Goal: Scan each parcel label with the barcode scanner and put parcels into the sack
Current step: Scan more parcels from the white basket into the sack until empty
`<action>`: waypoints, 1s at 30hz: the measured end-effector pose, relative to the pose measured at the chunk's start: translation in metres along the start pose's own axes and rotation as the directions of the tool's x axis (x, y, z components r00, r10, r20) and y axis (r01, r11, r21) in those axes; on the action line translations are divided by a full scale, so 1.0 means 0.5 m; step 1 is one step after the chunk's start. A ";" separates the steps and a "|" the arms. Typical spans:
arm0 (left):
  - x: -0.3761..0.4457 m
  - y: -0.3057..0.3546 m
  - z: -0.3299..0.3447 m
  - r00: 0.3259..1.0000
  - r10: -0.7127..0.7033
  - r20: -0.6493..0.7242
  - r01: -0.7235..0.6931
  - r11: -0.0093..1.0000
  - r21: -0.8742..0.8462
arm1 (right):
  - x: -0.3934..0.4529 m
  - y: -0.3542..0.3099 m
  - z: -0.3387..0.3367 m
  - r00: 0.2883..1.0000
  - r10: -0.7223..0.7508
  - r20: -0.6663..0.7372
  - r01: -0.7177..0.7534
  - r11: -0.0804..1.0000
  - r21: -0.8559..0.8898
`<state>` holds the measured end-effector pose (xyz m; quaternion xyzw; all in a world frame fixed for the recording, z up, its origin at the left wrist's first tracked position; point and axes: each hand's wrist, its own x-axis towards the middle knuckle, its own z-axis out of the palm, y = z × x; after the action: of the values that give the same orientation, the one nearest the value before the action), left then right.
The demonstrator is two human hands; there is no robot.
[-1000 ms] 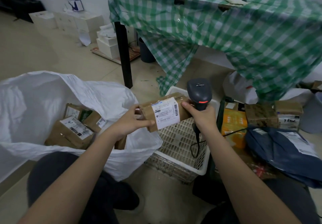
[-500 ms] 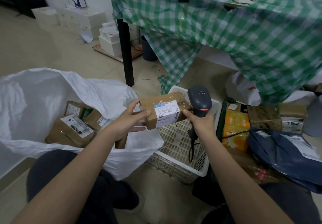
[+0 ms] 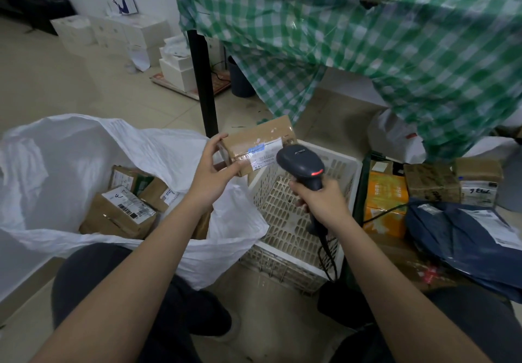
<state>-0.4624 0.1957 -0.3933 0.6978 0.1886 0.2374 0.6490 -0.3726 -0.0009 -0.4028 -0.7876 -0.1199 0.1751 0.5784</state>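
My left hand (image 3: 210, 174) grips a small brown cardboard parcel (image 3: 254, 140) by its left end, holding it above the gap between sack and basket, its white label turned toward me. My right hand (image 3: 320, 200) holds the dark barcode scanner (image 3: 300, 163) by its handle. The scanner's head overlaps the parcel's right end and a red light glows on it. The white sack (image 3: 70, 147) lies open at the left with several labelled brown boxes (image 3: 121, 212) inside.
A white perforated plastic basket (image 3: 348, 164) sits under the scanner, its cable hanging into it. More parcels lie at the right: an orange box (image 3: 385, 201), brown boxes (image 3: 430, 183), a dark blue mailer bag (image 3: 463, 238). A table with a green checked cloth (image 3: 367, 43) stands behind.
The parcel has tilted so its top face shows and has shifted slightly left. The scanner has drawn back from beside the parcel and now points at its label end.
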 end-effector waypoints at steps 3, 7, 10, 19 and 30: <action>0.005 0.003 -0.003 1.000 0.008 -0.021 -0.007 0.999 0.032 | -0.023 0.000 0.005 0.998 0.008 0.059 -0.001 0.994 -0.112; 0.006 0.002 -0.008 1.000 -0.003 -0.026 0.004 0.998 0.065 | -0.033 -0.007 0.007 0.996 0.018 0.085 -0.003 0.986 -0.165; 0.006 0.002 -0.008 1.000 0.002 -0.019 0.000 0.997 0.073 | -0.037 -0.011 0.010 0.997 0.010 0.076 0.003 0.983 -0.181; -0.005 0.004 -0.021 0.999 0.026 -0.048 -0.024 0.999 0.041 | -0.033 -0.015 0.014 0.998 0.014 0.060 -0.007 0.994 -0.113; -0.070 0.004 -0.203 0.921 0.017 -0.390 -0.019 1.000 -0.002 | 0.040 -0.049 0.178 0.999 0.027 0.024 -0.031 0.986 0.164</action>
<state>-0.5494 0.2583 -0.3901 0.6366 0.3067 0.3780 0.5981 -0.3911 0.0915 -0.4064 -0.7370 -0.1000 0.2014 0.6374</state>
